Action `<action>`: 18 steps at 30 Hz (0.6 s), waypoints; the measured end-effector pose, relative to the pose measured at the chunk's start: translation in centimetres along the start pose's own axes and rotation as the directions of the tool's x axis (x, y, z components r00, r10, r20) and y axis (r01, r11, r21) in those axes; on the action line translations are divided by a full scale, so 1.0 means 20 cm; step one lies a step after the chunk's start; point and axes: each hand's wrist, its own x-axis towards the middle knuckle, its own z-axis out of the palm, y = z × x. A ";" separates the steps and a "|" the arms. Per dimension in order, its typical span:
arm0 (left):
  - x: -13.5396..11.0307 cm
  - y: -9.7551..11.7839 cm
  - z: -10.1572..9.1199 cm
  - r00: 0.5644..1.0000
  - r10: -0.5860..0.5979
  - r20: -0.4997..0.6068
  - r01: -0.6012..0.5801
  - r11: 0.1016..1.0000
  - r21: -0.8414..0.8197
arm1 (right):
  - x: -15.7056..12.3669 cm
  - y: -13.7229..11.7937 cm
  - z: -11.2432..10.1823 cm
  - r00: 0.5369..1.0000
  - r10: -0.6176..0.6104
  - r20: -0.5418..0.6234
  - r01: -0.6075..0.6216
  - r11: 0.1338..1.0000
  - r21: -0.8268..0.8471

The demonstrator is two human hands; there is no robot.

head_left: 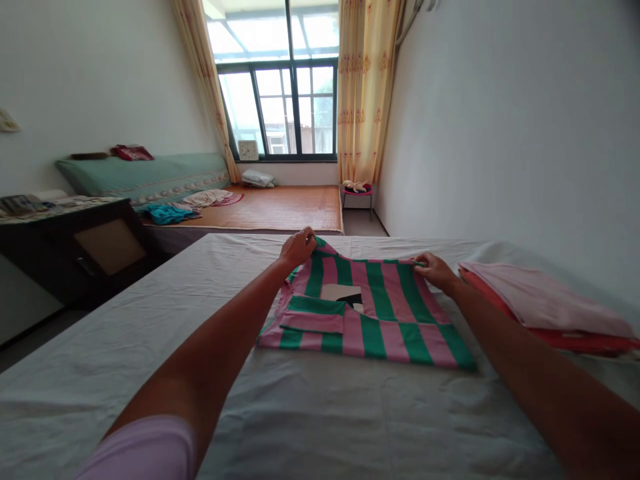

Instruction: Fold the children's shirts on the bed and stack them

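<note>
Dark cabinet (110, 245) well left of both hands. Left hand (299, 247) pinches far-left end of pink-green striped shirt (383, 293); shirt spans between hands, partly folded, on white sheet (320, 417). Right hand (434, 271), apart from left, pinches far-right end. Pink cloth (547, 293) atop red cloth (595, 343), right of right hand.

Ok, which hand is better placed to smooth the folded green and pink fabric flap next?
Probably your left hand: it holds the pink and green striped fabric garment by its far left corner, nearer that flap; your right hand holds the far right.
</note>
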 end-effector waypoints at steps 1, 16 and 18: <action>-0.04 0.02 -0.06 0.999 0.012 -0.034 -0.012 1.000 -0.023 | -0.03 -0.03 -0.02 1.000 0.022 0.002 -0.022 0.997 0.079; -0.65 -0.11 -0.17 0.987 -0.079 0.141 0.117 0.952 -0.282 | -0.44 -0.14 -0.13 0.877 -0.171 0.448 0.125 0.983 0.131; -0.66 -0.18 -0.11 0.976 -0.117 0.182 0.147 0.975 -0.164 | -0.44 -0.12 -0.14 0.893 -0.141 0.427 0.112 0.989 0.094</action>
